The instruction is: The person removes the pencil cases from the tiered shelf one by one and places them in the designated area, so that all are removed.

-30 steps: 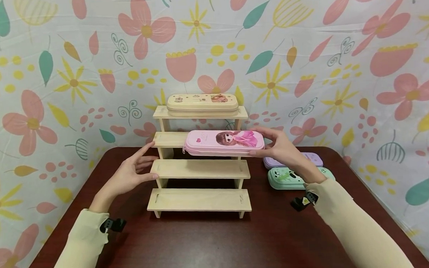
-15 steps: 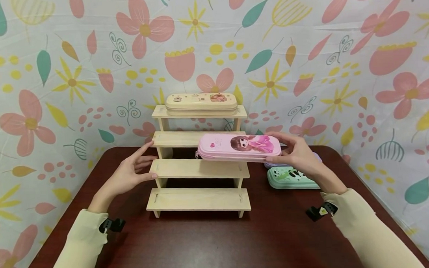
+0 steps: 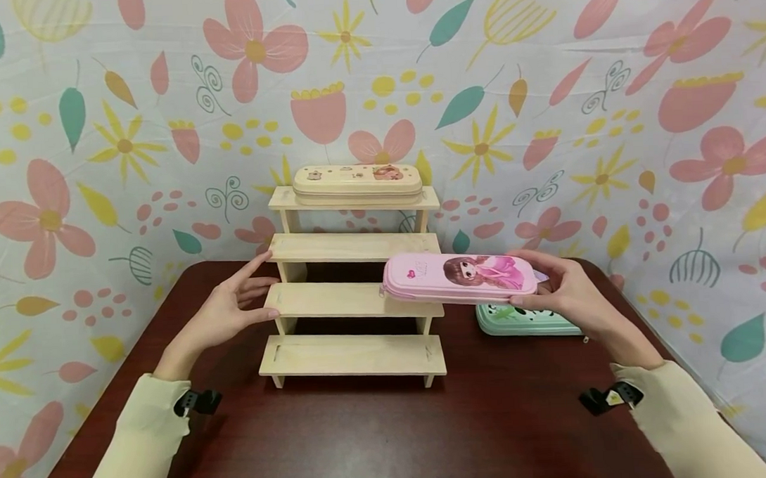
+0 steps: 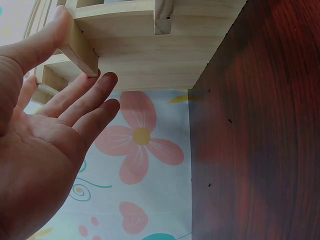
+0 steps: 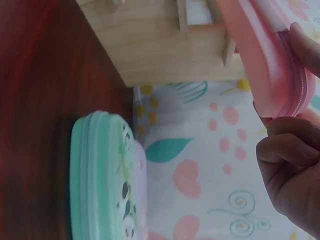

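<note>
A pink pencil case (image 3: 460,275) with a long-haired girl on its lid is held by its right end in my right hand (image 3: 568,289). It hovers at the right side of a wooden four-step display rack (image 3: 353,298), in front of the second and third steps from the top. In the right wrist view my thumb (image 5: 305,47) lies along its zipped side. My left hand (image 3: 224,311) rests fingertips against the rack's left end, fairly straight; its thumb (image 4: 37,45) touches a board in the left wrist view. A cream pencil case (image 3: 358,185) lies on the top step.
A green panda pencil case (image 3: 525,322) lies on the dark wooden table (image 3: 364,436) right of the rack. Behind it a lilac case (image 5: 141,187) shows partly in the right wrist view. A flower-print cloth (image 3: 377,70) hangs behind the table.
My right hand has carried the pink pencil case to the right and lower, off the second step, baring that step. The left hand has stayed at the rack's left end.
</note>
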Available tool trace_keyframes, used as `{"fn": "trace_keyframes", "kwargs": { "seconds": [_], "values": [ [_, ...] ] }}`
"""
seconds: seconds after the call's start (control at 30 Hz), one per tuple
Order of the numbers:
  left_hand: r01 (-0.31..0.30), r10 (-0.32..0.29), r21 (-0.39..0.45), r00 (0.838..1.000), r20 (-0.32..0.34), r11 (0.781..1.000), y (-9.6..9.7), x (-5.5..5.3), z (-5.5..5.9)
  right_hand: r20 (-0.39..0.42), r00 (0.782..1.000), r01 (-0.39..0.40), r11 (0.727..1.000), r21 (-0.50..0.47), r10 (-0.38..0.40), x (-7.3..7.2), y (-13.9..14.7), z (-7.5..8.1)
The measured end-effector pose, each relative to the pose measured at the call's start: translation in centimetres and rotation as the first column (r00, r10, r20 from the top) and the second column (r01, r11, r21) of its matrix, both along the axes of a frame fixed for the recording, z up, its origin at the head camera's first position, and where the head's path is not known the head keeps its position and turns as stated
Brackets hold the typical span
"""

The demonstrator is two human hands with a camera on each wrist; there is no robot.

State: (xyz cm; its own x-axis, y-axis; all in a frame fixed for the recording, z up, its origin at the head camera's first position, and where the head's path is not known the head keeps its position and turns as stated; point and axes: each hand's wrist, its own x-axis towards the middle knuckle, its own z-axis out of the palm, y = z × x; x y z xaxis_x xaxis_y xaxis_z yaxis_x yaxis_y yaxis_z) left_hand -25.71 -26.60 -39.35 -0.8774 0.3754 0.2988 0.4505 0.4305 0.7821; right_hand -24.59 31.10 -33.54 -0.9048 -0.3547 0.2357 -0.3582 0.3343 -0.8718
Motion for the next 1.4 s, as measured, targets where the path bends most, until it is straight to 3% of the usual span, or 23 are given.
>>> {"fn": "trace_keyframes", "kwargs": {
  "seconds": [0.2,0.4,0.63,0.8,1.07,1.4],
  "values": [
    [-0.001,0.001,0.004,1.0,0.004,1.0,-0.1,0.1,-0.1,-0.024,1.0,0.002,1.0,-0.01,-0.002,0.9,1.7,-0.7],
    [-0.005,0.004,0.01,1.0,0.014,1.0,-0.1,0.2,-0.2,0.005,1.0,-0.02,0.999,-0.038,0.02,1.8,3.3,-1.5],
    [0.004,-0.004,0.016,1.0,-0.007,1.0,-0.1,0.2,0.0,-0.026,0.998,0.054,0.999,-0.005,-0.054,2.7,5.7,-2.6],
    [0.004,-0.004,0.01,1.0,-0.006,1.0,-0.1,0.1,0.0,-0.011,0.997,0.073,0.996,-0.044,-0.074,3.5,7.7,-3.8],
    [0.003,-0.003,0.008,1.0,0.004,1.0,-0.1,0.0,0.0,0.002,0.99,0.141,0.989,0.044,-0.142,5.0,10.8,-5.4],
    [0.004,-0.004,0.009,1.0,0.02,1.0,0.0,0.0,0.1,0.047,0.989,0.134,0.985,0.106,-0.14,6.2,13.2,-7.1]
  ]
}}
